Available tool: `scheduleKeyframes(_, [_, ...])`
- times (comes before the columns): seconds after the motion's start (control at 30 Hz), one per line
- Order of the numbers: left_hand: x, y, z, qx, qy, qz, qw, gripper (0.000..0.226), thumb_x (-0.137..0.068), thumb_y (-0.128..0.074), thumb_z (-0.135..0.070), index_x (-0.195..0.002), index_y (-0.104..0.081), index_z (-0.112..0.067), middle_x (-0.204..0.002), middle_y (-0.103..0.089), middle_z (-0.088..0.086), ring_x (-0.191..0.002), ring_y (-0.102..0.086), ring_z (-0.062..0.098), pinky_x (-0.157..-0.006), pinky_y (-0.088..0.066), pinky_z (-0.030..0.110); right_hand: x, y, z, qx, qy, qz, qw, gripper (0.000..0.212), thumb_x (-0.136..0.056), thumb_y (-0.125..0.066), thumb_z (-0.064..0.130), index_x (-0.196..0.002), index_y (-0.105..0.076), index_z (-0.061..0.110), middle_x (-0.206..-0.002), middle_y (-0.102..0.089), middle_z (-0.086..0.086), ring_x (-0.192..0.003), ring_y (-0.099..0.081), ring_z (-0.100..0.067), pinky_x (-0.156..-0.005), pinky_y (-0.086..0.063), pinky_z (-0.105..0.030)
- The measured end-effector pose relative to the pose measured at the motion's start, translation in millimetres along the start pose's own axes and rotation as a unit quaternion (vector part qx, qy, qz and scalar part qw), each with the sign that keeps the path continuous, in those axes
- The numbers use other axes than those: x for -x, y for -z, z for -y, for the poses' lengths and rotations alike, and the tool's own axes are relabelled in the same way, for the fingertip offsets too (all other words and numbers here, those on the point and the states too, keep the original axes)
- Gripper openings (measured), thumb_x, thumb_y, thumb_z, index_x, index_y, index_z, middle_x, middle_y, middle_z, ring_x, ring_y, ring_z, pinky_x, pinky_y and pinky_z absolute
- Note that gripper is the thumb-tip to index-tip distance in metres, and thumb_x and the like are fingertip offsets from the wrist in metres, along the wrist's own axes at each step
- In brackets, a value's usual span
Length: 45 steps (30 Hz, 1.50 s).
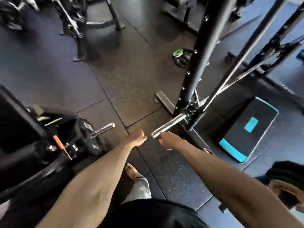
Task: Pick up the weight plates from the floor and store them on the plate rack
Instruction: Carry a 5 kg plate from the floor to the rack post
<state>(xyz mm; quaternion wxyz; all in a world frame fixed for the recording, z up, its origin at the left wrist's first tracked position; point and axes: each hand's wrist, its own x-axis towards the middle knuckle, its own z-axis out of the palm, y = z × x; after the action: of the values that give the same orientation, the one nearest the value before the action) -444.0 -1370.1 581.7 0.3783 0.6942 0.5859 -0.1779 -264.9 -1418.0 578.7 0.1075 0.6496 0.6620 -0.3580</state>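
No text can be read. The black weight plate (92, 142) on the left carries pale lettering, too blurred to make out

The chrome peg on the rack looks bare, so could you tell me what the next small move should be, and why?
Probably turn to the plates on the floor beyond the upright and reach for one: left hand and right hand seem empty, and the chrome peg carries no plate.
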Motion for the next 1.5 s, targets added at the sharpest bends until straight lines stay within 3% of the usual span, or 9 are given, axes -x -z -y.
scheduleKeyframes(0.17, [-28, 62, 65, -0.003, -0.004, -0.031, 0.999, 0.044, -0.104, -0.041, -0.032, -0.118, -0.058, 0.006, -0.120, -0.063, 0.024, -0.110, -0.062, 0.037, -0.087, -0.048, 0.040, -80, 34, 72, 0.026, 0.006, 0.029, 0.999, 0.033, -0.096, -0.046, 0.024, -0.119, -0.059, 0.003, -0.125, -0.062, -0.021, -0.116, -0.059, -0.037, -0.089, -0.048, -0.038])
scheduleKeyframes(0.5, [-110, 149, 149, 0.052, 0.018, -0.005, 0.998, 0.040, -0.101, -0.046, -0.029, -0.102, -0.063, 0.007, -0.105, -0.066, 0.027, -0.097, -0.064, 0.040, -0.084, -0.050, 0.043, -198, 85, 142, -0.044, -0.026, 0.040, 0.998, 0.030, -0.094, -0.047, 0.023, -0.108, -0.066, 0.004, -0.112, -0.069, -0.018, -0.105, -0.065, -0.033, -0.086, -0.051, -0.036])
scheduleKeyframes(0.67, [-171, 194, 157, 0.051, 0.038, 0.024, 0.998, 0.026, -0.101, -0.045, -0.031, -0.094, -0.060, -0.011, -0.099, -0.065, 0.018, -0.102, -0.062, 0.034, -0.086, -0.048, 0.039, -266, 111, 141, -0.082, -0.037, 0.064, 0.994, 0.031, -0.095, -0.046, 0.019, -0.109, -0.067, 0.002, -0.109, -0.070, -0.018, -0.098, -0.068, -0.034, -0.084, -0.055, -0.041])
scheduleKeyframes(0.73, [-204, 220, 156, 0.046, 0.045, 0.033, 0.997, 0.027, -0.102, -0.045, -0.031, -0.091, -0.061, -0.011, -0.092, -0.062, 0.021, -0.093, -0.063, 0.031, -0.079, -0.048, 0.037, -297, 128, 136, -0.102, -0.043, 0.067, 0.992, 0.032, -0.094, -0.045, 0.017, -0.110, -0.066, 0.001, -0.108, -0.071, -0.019, -0.096, -0.069, -0.036, -0.082, -0.055, -0.040])
scheduleKeyframes(0.8, [-240, 246, 152, 0.036, 0.047, 0.042, 0.997, 0.029, -0.101, -0.046, -0.030, -0.078, -0.057, -0.015, -0.080, -0.061, 0.015, -0.082, -0.064, 0.027, -0.069, -0.045, 0.033, -329, 149, 129, -0.122, -0.048, 0.065, 0.989, 0.029, -0.094, -0.044, 0.015, -0.107, -0.066, 0.001, -0.107, -0.071, -0.020, -0.097, -0.068, -0.036, -0.080, -0.053, -0.038])
scheduleKeyframes(0.97, [-323, 334, 113, 0.003, 0.050, 0.062, 0.997, 0.033, -0.099, -0.046, -0.031, -0.073, -0.055, -0.014, -0.068, -0.057, 0.006, -0.083, -0.069, 0.029, -0.065, -0.042, 0.028, -399, 224, 103, -0.154, -0.081, 0.068, 0.982, 0.029, -0.095, -0.044, 0.021, -0.112, -0.063, 0.007, -0.117, -0.068, -0.017, -0.106, -0.065, -0.033, -0.087, -0.051, -0.037])
scheduleKeyframes(1.13, [-407, 416, 48, 0.007, -0.018, 0.029, 0.999, 0.028, -0.101, -0.044, -0.027, -0.106, -0.063, -0.007, -0.091, -0.070, 0.012, -0.092, -0.068, 0.029, -0.076, -0.051, 0.034, -462, 307, 68, -0.173, -0.120, 0.006, 0.977, 0.027, -0.096, -0.044, 0.020, -0.109, -0.064, 0.008, -0.117, -0.068, -0.017, -0.108, -0.064, -0.034, -0.086, -0.048, -0.035])
scheduleKeyframes(1.3, [-502, 479, -4, -0.013, -0.062, 0.046, 0.997, 0.016, -0.101, -0.049, -0.022, -0.097, -0.061, -0.012, -0.101, -0.069, 0.011, -0.097, -0.065, 0.027, -0.079, -0.049, 0.033, -530, 378, 27, -0.204, -0.150, 0.005, 0.968, 0.016, -0.094, -0.041, 0.021, -0.094, -0.057, 0.019, -0.106, -0.072, -0.013, -0.095, -0.069, -0.032, -0.083, -0.053, -0.036])
scheduleKeyframes(1.5, [-633, 557, -60, -0.067, -0.096, 0.070, 0.991, 0.016, -0.098, -0.050, -0.022, -0.093, -0.062, -0.012, -0.098, -0.067, 0.007, -0.101, -0.064, 0.028, -0.078, -0.047, 0.033, -622, 466, -22, -0.245, -0.211, -0.035, 0.946, 0.029, -0.097, -0.039, 0.021, -0.111, -0.062, 0.009, -0.115, -0.068, -0.015, -0.103, -0.065, -0.034, -0.089, -0.050, -0.037])
